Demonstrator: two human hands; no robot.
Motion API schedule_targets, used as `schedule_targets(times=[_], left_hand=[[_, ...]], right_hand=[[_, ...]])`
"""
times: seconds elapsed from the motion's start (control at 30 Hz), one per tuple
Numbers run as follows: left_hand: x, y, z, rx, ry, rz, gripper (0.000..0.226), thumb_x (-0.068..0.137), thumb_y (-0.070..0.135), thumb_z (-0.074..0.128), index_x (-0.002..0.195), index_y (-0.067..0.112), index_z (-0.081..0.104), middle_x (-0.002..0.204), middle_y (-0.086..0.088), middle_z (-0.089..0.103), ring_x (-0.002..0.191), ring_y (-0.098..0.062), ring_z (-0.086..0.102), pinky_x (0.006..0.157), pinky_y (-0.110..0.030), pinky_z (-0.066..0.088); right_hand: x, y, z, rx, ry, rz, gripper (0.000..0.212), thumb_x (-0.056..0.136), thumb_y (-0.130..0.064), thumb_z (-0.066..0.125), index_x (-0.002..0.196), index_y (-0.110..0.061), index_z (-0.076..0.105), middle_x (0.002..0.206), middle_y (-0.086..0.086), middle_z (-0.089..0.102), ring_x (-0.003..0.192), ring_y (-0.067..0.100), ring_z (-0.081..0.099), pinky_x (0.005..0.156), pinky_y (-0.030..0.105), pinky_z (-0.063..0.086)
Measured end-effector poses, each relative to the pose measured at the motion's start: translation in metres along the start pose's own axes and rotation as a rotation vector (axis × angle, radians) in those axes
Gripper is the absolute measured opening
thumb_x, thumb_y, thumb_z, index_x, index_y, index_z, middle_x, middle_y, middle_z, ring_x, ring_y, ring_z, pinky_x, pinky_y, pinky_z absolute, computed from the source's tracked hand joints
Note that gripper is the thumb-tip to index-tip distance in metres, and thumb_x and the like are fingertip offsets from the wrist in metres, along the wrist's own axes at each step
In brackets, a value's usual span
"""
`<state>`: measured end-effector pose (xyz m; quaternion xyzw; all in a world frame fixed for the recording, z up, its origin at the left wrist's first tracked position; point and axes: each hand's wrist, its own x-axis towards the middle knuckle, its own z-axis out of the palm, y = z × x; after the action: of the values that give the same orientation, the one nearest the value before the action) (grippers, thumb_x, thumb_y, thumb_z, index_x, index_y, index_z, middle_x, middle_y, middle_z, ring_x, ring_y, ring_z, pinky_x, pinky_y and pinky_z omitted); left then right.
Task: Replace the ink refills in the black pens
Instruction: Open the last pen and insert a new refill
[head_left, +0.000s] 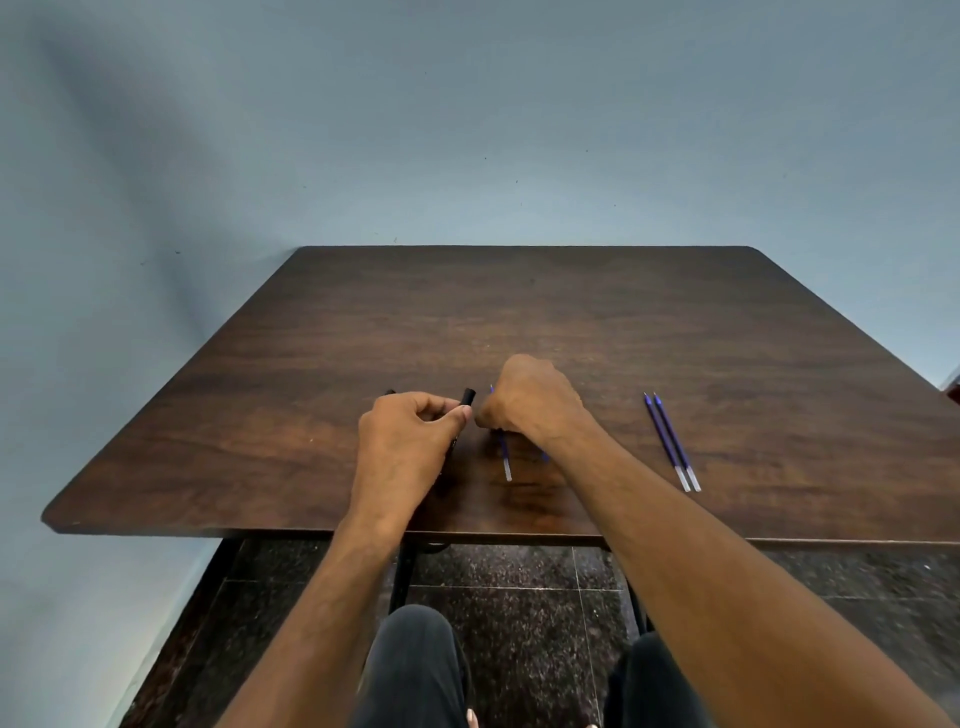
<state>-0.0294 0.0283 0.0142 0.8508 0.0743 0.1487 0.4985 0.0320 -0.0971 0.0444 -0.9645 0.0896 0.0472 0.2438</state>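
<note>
A black pen (467, 397) sits in the left hand (410, 441), its grip curled round the barrel, while the right hand (530, 400) pinches a blue refill (505, 457) beside it, and two refills (672, 441) wait on the bench (571, 312), so the swap looks barely begun.

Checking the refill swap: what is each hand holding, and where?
Left hand grips black pen barrel near its far end; right hand holds blue refill around its middle.
</note>
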Motion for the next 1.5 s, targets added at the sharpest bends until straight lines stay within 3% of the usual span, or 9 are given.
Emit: schedule_targets(times=[0.1, 0.23, 0.43, 0.53, 0.87, 1.17, 1.5], left_hand=[[-0.002, 0.000, -0.001, -0.010, -0.014, 0.015, 0.009, 0.080, 0.041, 0.078, 0.081, 0.033, 0.078, 0.069, 0.025, 0.071, 0.068, 0.009, 0.066, 0.062, -0.019, 0.052], [-0.005, 0.004, -0.003, 0.012, -0.071, 0.034, 0.008, 0.082, 0.038, 0.077, 0.088, 0.033, 0.078, 0.072, 0.019, 0.073, 0.073, 0.008, 0.066, 0.068, -0.016, 0.051], [-0.007, 0.013, -0.002, 0.010, -0.167, 0.077, 0.008, 0.084, 0.029, 0.077, 0.093, 0.031, 0.076, 0.066, 0.016, 0.073, 0.073, 0.006, 0.067, 0.070, -0.010, 0.042], [-0.009, 0.015, -0.001, 0.012, -0.165, 0.101, 0.011, 0.083, 0.027, 0.078, 0.094, 0.029, 0.078, 0.066, 0.015, 0.072, 0.074, 0.005, 0.067, 0.071, -0.009, 0.042], [-0.007, 0.020, 0.001, 0.004, -0.168, 0.119, 0.014, 0.083, 0.024, 0.079, 0.095, 0.030, 0.078, 0.069, 0.015, 0.073, 0.074, 0.006, 0.068, 0.065, -0.004, 0.046], [-0.008, 0.023, 0.004, 0.003, -0.188, 0.101, 0.013, 0.083, 0.023, 0.078, 0.094, 0.031, 0.077, 0.069, 0.015, 0.074, 0.075, 0.004, 0.068, 0.075, -0.015, 0.048], [-0.007, 0.026, 0.008, 0.011, -0.161, 0.125, 0.013, 0.083, 0.025, 0.079, 0.094, 0.030, 0.076, 0.069, 0.013, 0.073, 0.073, 0.008, 0.066, 0.064, -0.001, 0.044]], right_hand=[[0.003, 0.011, -0.001, 0.244, 0.023, 0.026, 0.036, 0.070, -0.037, 0.084, 0.063, -0.012, 0.059, 0.067, 0.005, 0.059, 0.064, 0.022, 0.063, 0.051, 0.029, 0.044], [-0.001, 0.034, -0.008, 0.737, 0.010, 0.085, 0.033, 0.075, -0.023, 0.079, 0.052, -0.011, 0.059, 0.053, 0.005, 0.052, 0.037, 0.015, 0.038, 0.037, 0.024, 0.029], [-0.017, 0.049, -0.031, 1.039, 0.190, 0.007, 0.024, 0.081, -0.013, 0.068, 0.061, -0.011, 0.055, 0.054, 0.008, 0.059, 0.033, 0.009, 0.037, 0.035, 0.020, 0.030], [-0.024, 0.054, -0.039, 1.201, 0.196, -0.049, 0.023, 0.084, -0.006, 0.063, 0.064, -0.009, 0.053, 0.055, 0.011, 0.061, 0.036, 0.012, 0.038, 0.034, 0.021, 0.030], [-0.028, 0.056, -0.039, 1.292, 0.197, -0.091, 0.010, 0.084, 0.000, 0.059, 0.074, -0.002, 0.059, 0.057, 0.012, 0.065, 0.038, 0.013, 0.040, 0.035, 0.023, 0.031], [-0.025, 0.058, -0.032, 1.301, 0.220, -0.119, 0.010, 0.086, 0.000, 0.060, 0.076, 0.000, 0.062, 0.058, 0.011, 0.070, 0.037, 0.012, 0.043, 0.033, 0.023, 0.034], [-0.026, 0.056, -0.012, 1.249, 0.140, -0.138, 0.012, 0.086, -0.003, 0.060, 0.074, -0.003, 0.060, 0.061, 0.015, 0.068, 0.040, 0.015, 0.042, 0.036, 0.024, 0.033]])
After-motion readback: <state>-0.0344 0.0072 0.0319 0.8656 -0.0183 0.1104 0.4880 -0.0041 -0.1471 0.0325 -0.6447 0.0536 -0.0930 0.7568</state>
